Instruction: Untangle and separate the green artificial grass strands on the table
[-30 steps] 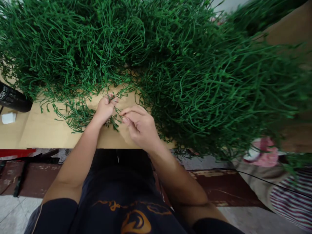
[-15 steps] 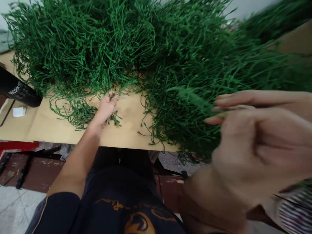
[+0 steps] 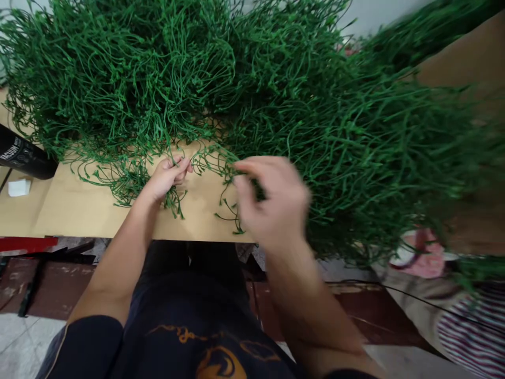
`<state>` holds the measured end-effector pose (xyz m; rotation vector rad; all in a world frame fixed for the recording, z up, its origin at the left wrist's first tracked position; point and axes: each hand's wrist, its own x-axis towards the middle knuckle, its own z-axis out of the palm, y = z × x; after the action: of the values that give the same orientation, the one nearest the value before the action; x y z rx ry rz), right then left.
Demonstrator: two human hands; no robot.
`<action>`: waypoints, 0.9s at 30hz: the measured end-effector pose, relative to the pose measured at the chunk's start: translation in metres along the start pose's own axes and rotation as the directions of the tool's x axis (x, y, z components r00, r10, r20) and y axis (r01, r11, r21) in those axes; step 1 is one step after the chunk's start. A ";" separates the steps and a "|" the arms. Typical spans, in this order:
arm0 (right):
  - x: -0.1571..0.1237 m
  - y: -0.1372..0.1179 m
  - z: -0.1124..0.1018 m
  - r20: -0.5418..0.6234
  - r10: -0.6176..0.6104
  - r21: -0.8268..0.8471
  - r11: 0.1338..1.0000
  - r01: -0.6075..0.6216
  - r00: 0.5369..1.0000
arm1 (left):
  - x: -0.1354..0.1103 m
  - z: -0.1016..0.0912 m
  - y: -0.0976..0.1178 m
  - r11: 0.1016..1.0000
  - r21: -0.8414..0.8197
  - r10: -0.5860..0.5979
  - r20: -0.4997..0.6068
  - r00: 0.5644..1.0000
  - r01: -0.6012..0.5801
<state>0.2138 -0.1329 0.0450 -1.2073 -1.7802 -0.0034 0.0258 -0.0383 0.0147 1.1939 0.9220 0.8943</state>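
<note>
My left hand [image 3: 171, 176] is closed over the cardboard surface [image 3: 201, 210], thumb and fingers pressed together on thin green artificial plant stems. Sprigs stick out above and below its fingers. To its right, my right hand [image 3: 272, 197] is smeared by motion, its thumb and index finger curled towards each other in a loose pinch. A few thin green stems [image 3: 215, 160] stretch across the space between the two hands. Whether the right fingers hold one of them is hard to make out. A small clump of sprigs [image 3: 128, 181] lies beside the left wrist.
A big heap of green artificial stems [image 3: 158, 79] covers the back and right of the surface. A black bottle [image 3: 27, 155] lies at the left, near a white paper piece [image 3: 19, 187]. At the lower right, a person's striped clothing [image 3: 473, 321] shows.
My right hand has swept left from the right side, near the camera, to beside my left hand. My left hand stays almost in place, still holding stems. The view has shifted slightly right.
</note>
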 end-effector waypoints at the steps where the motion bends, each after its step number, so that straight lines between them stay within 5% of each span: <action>1: 0.004 0.000 0.022 0.024 -0.023 0.005 1.000 0.023 0.999 | -0.001 -0.001 0.000 1.000 -0.002 -0.004 0.010 1.000 0.004; 3: 0.009 0.002 0.057 0.037 -0.013 -0.001 1.000 0.013 0.999 | -0.002 -0.002 0.000 1.000 -0.005 -0.017 0.039 0.999 0.017; 6: 0.014 0.011 0.080 0.075 0.048 -0.020 0.999 -0.047 0.996 | -0.002 -0.001 0.001 0.999 -0.009 -0.030 0.088 0.996 0.031; 14: 0.013 0.023 0.083 0.207 0.220 0.023 0.973 -0.230 0.953 | -0.001 0.008 -0.003 0.993 0.094 0.067 0.014 0.998 -0.068; 22: 0.018 0.016 0.085 0.331 0.134 0.009 0.989 -0.145 0.934 | 0.007 0.005 -0.008 0.978 0.149 0.154 -0.053 0.987 -0.145; 27: 0.017 0.017 0.085 0.372 0.160 -0.036 0.987 -0.158 0.914 | 0.009 0.012 -0.008 0.983 0.136 0.150 -0.192 0.970 -0.125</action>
<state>0.1658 -0.0716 0.0024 -1.4256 -1.9996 0.3402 0.0412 -0.0356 0.0071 1.3021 1.0797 1.0992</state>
